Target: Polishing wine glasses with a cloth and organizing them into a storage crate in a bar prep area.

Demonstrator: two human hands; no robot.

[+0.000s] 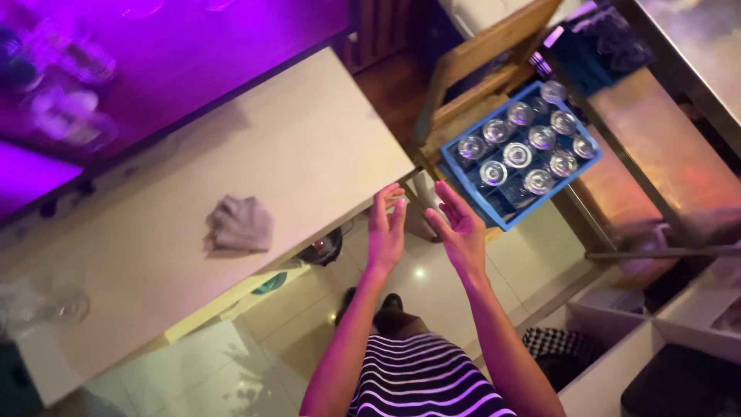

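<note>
Head view, looking steeply down; purple light spills in from ten o'clock.

Left hand (385, 229) raised, fingers loosely curled around what looks like a small clear glass (399, 202) at the fingertips. The glass is blurred, so I cannot say for certain how firm the grip is. Right hand (458, 225) open, palm turned inward toward the left hand, fingers spread, holding nothing. Both hands hang over the pale tiled floor (432, 282), just off the corner of the long pale rectangular counter (309, 147).

Blue plastic compartmented crate (519, 154) sits at one o'clock from the hands, resting on a wooden chair frame (478, 85). Most of its cells hold upturned clear glasses; the cells nearest the hands look empty.

Crumpled grey cloth (239, 224) lies on the counter at nine o'clock, well apart from the hands. A clear glass (65, 305) stands near the counter's far left end.

Risks, as judged:
- The glass is pinched only at the fingertips over hard tile; a slip would likely shatter it.
- The counter corner is just beside the left hand, so a careless swing could knock glass on its edge.
- The crate appears perched on the chair frame; a push on its near edge might tip it.
</note>
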